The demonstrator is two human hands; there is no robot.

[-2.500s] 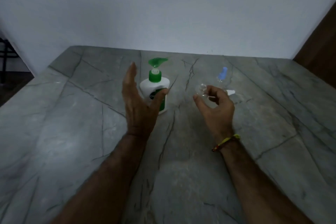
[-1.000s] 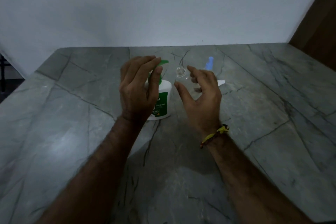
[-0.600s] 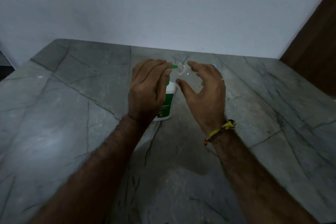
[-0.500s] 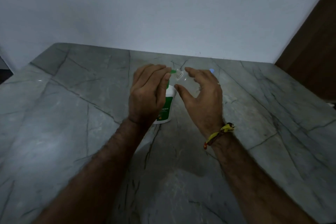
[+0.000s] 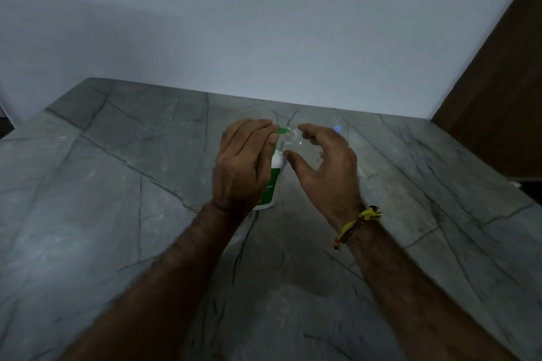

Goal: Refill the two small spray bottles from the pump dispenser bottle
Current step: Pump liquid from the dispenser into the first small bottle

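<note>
White plastic pump dispenser bottle with green label [image 5: 271, 184] stands upright on the grey veined stone tabletop [image 5: 117, 184], mid-table, mostly hidden behind the left hand [image 5: 243, 167]. Its green pump nozzle [image 5: 282, 130] sticks out to the right past the fingertips. Left hand lies over the pump head from above, fingers bent down across it, palm facing away from camera; whether it grips the head or only presses on it can't be told from this angle.

Small clear plastic spray bottle [image 5: 296, 142], cap off, is held tilted in the air by the right hand [image 5: 328, 167], its open round mouth right at the tip of the green nozzle, touching or just short of it, too blurry to say which. Right hand curls around the clear bottle, thumb below, index finger arching over the top, other fingers wrapped behind. Liquid level inside is not readable.

Just behind the right hand a small blue cap [image 5: 338, 128] peeks over the knuckles; what it sits on is hidden. A yellow and red thread bracelet [image 5: 356, 224] is tied at the right wrist. Both forearms are bare, coming in from the bottom edge.

Plain pale wall [image 5: 264, 23] behind the table, dark brown wooden panel [image 5: 504, 82] at far right. Lighting is dim.
</note>
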